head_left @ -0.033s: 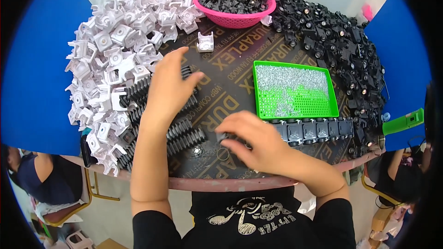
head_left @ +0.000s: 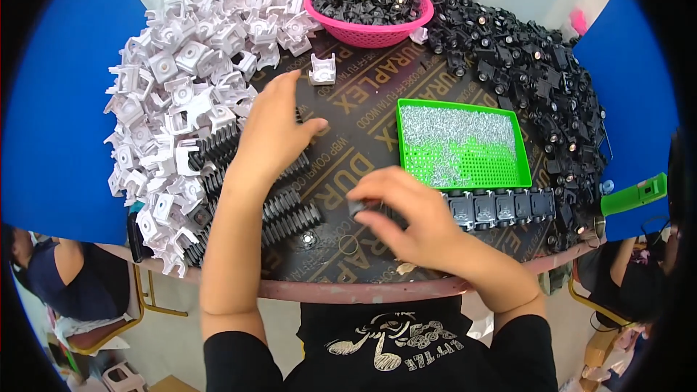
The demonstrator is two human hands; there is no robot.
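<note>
My left hand (head_left: 274,131) reaches over rows of black ribbed parts (head_left: 287,214), its fingers stretched forward and the thumb apart, with nothing seen in it. What lies right beneath its palm is hidden. Nearer the table's middle, my right hand (head_left: 410,214) pinches a small dark plastic part (head_left: 358,207) between thumb and fingers; most of that part is covered. Just right of this hand runs a row of black square parts (head_left: 504,207), set side by side. Beyond my left fingertips, a single white plastic bracket (head_left: 322,70) stands alone on the dark tabletop.
White brackets (head_left: 192,54) are heaped at the left. A green tray (head_left: 525,167) holds many small silver pieces. Black parts fill a pink basket (head_left: 370,35) at the back and a heap (head_left: 537,76) at the right. A thin ring (head_left: 348,245) lies near the table's front edge (head_left: 363,292).
My right hand has shifted slightly right and away from me, still pinching the dark part. My left hand has moved a little to the right, fingers still spread.
</note>
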